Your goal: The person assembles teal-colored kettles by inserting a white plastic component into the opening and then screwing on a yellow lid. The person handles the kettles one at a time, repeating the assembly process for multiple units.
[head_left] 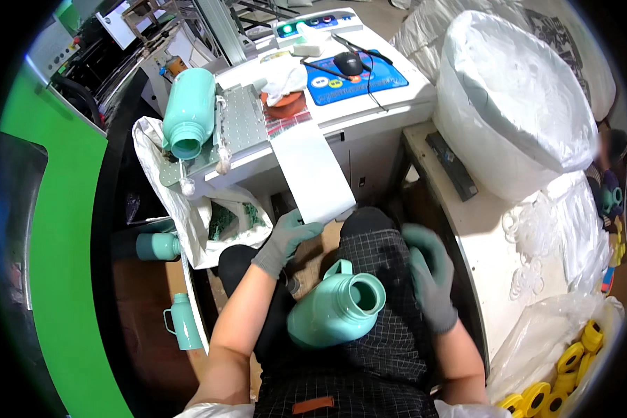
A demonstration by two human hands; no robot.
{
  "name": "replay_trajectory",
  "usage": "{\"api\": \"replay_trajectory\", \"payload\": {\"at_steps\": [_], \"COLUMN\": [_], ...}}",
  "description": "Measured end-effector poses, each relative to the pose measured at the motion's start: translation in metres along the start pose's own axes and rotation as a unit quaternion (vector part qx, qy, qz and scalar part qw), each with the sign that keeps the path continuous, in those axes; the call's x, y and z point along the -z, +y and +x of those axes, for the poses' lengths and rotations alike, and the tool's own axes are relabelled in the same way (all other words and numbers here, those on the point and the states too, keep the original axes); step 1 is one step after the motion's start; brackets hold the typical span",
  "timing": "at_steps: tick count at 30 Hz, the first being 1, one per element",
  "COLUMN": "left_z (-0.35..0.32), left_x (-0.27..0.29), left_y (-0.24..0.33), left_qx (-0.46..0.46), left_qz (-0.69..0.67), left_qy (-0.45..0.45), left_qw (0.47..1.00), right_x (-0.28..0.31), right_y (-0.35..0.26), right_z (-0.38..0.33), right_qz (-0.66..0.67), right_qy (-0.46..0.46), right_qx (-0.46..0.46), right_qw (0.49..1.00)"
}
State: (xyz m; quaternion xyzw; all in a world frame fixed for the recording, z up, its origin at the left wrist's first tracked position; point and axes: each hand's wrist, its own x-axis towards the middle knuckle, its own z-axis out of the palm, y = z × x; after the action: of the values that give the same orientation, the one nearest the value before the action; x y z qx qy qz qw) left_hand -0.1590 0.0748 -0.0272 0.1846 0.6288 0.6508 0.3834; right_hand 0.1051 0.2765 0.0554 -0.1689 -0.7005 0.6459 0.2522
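My left hand (285, 244), in a grey-green glove, pinches the lower left corner of a long white paper sheet (313, 171). The sheet runs down from the table's front edge. My right hand (432, 282), gloved alike and slightly blurred, hovers beside my right thigh. Its fingers curve apart from the thumb with nothing between them. On my lap, over a dark checked apron (376, 258), a mint-green jug (327, 317) leans with its open mouth up and its handle toward the far side. Neither hand touches it.
Another mint-green jug body (191, 104) lies on a perforated metal plate (242, 115). Behind the sheet are a blue mouse pad (369, 82) and black mouse (348, 64). A white-lined bin (488, 146) stands right, above yellow rings (564, 369). More jugs (182, 324) sit at left.
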Motion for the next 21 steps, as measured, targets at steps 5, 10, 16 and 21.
{"api": "replay_trajectory", "payload": {"at_steps": [5,10,16,21], "left_z": [-0.056,-0.068,-0.051,-0.048], "left_x": [-0.029,-0.048,-0.065,-0.073], "left_y": [0.042,0.055,0.071,0.066], "left_qx": [-0.074,-0.223,-0.403,-0.429], "left_qz": [-0.164,0.196,0.600,0.588], "left_qy": [-0.030,0.211,0.254,0.268], "left_qw": [0.983,0.931,0.643,0.631], "right_x": [-0.035,-0.057,-0.070,-0.065], "right_y": [0.020,0.025,0.042,0.045], "right_z": [0.087,0.093,0.091,0.086], "right_qz": [0.132,0.125,0.095,0.074], "right_qy": [-0.220,-0.262,-0.232,-0.231], "right_qx": [-0.099,-0.183,-0.103,-0.083], "right_qw": [0.961,0.939,0.963,0.967]}}
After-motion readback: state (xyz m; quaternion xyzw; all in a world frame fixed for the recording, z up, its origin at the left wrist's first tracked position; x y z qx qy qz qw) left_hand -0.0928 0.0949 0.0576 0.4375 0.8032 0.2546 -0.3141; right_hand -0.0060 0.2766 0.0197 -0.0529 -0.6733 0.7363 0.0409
